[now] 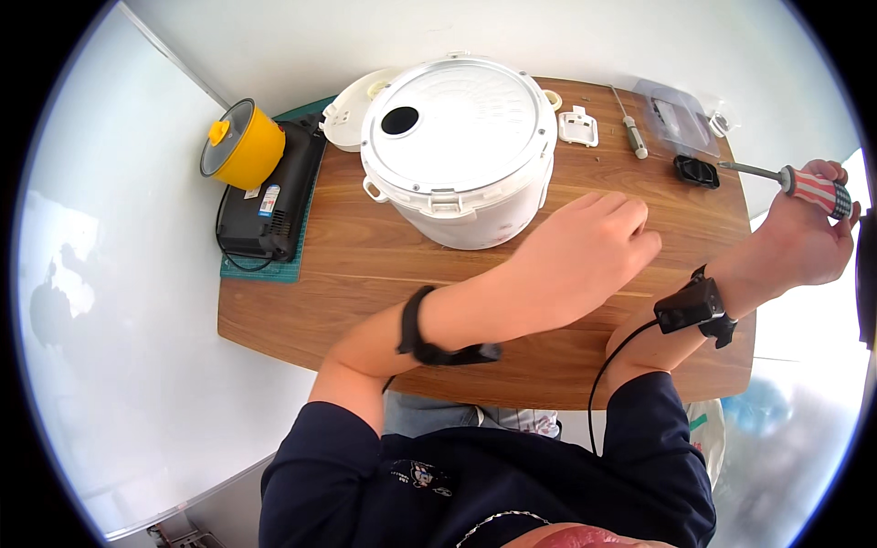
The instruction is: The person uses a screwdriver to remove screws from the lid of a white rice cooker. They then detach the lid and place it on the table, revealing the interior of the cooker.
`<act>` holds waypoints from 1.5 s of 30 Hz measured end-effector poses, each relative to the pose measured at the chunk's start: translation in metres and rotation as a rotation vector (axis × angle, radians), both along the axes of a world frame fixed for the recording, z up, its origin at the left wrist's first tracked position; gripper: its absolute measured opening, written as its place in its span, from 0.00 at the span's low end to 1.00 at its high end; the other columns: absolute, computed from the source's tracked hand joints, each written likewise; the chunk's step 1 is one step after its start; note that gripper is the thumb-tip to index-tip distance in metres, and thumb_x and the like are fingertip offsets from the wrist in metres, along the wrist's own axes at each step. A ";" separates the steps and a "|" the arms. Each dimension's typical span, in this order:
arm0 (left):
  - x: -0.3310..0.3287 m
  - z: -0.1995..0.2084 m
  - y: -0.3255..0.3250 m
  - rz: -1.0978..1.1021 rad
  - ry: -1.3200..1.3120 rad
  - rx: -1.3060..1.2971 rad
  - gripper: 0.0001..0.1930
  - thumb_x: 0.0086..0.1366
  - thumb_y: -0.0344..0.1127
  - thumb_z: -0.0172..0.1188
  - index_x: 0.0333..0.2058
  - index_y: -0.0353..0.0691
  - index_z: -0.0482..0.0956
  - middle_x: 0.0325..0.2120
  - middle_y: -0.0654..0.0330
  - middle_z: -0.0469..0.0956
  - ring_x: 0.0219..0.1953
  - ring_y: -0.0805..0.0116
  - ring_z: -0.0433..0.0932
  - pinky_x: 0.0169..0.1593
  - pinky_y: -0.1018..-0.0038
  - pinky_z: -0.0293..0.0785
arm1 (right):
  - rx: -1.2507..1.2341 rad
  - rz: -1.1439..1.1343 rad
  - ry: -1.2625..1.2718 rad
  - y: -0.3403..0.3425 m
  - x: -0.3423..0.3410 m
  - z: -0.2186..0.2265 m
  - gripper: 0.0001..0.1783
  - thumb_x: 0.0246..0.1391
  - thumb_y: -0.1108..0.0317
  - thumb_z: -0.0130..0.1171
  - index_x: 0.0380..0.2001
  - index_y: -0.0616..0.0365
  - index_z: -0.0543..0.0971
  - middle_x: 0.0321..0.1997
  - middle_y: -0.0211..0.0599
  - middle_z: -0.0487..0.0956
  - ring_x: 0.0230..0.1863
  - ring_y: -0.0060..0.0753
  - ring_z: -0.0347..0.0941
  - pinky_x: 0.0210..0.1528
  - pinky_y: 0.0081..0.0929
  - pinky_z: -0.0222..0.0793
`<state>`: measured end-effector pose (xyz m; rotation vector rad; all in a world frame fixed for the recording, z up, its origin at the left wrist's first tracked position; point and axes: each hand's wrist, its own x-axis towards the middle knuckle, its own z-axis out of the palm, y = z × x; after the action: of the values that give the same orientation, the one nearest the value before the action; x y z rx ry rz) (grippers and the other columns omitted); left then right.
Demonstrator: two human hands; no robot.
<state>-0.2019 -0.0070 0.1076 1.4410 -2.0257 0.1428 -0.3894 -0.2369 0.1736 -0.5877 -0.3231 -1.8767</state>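
Observation:
My right hand grips a screwdriver by its red-and-white striped handle with a dark checked end. The shaft points left, its tip close to a small black tray; whether they touch I cannot tell. My left hand is over the table with its fingers curled closed, and anything inside them is hidden. Beyond it stands a white rice cooker, upright, with a round dark hole in its top plate. A detached white cover lies behind its left side.
A yellow pot sits on a black portable stove, over a green mat at left. Right of the cooker are a small white frame, a second screwdriver and a clear plastic box on the wooden table.

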 end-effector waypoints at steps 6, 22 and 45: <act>0.094 0.056 0.068 0.260 -0.057 -0.028 0.19 0.55 0.38 0.76 0.43 0.40 0.81 0.46 0.58 0.78 0.46 0.54 0.79 0.51 0.64 0.77 | -0.037 0.066 0.082 0.005 0.012 0.002 0.20 0.54 0.74 0.40 0.52 0.65 0.63 0.49 0.66 0.65 0.49 0.57 0.71 0.51 0.47 0.75; 0.143 0.054 0.080 0.402 -0.064 0.245 0.42 0.54 0.62 0.75 0.60 0.43 0.71 0.54 0.54 0.68 0.54 0.47 0.72 0.65 0.51 0.62 | 0.105 -0.176 0.316 0.051 0.065 0.021 0.21 0.62 0.70 0.39 0.58 0.62 0.66 0.54 0.63 0.72 0.52 0.52 0.74 0.56 0.41 0.76; 0.214 0.003 0.142 1.059 0.078 0.088 0.33 0.64 0.56 0.69 0.58 0.40 0.73 0.57 0.44 0.65 0.52 0.42 0.77 0.55 0.55 0.76 | 0.021 -0.179 0.439 0.045 0.068 0.020 0.24 0.62 0.70 0.38 0.58 0.71 0.67 0.56 0.71 0.72 0.54 0.57 0.75 0.59 0.44 0.76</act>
<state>0.0126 0.1346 0.1105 2.3825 -1.0262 0.4227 -0.3215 -0.1921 0.1932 -1.0176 0.0395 -1.8558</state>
